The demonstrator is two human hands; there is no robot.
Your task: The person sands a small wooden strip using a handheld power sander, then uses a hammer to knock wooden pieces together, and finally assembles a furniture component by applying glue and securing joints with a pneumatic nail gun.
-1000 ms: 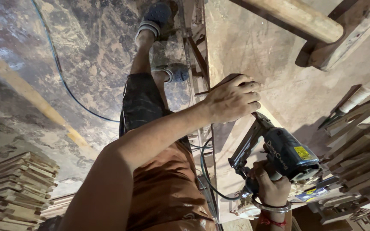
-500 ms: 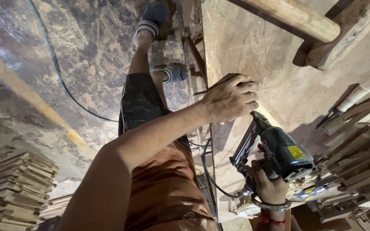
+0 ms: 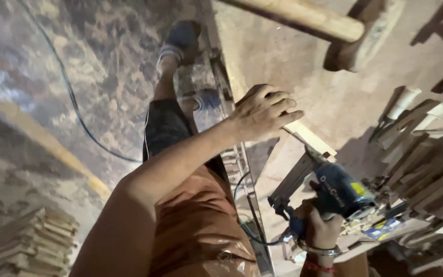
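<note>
My left hand (image 3: 264, 112) reaches across my body and presses down on a pale wooden strip (image 3: 311, 138) lying on the wooden bench top (image 3: 283, 61). My right hand (image 3: 320, 232), with a bangle and red thread at the wrist, grips the handle of a blue and black nail gun (image 3: 337, 192). The gun's long magazine and nose point up at the strip's end, just below my left hand. Whether the nose touches the wood cannot be told.
Several cut wood pieces are piled at the right (image 3: 426, 164). A big wooden mallet (image 3: 308, 20) lies at the top. On the stained floor are a stack of boards (image 3: 26, 241) and a dark cable (image 3: 73, 107). My legs and shoes (image 3: 180, 38) stand beside the bench.
The nail gun and my right hand have dipped slightly lower and tilted a little. My left hand stays pressed on the strip.
</note>
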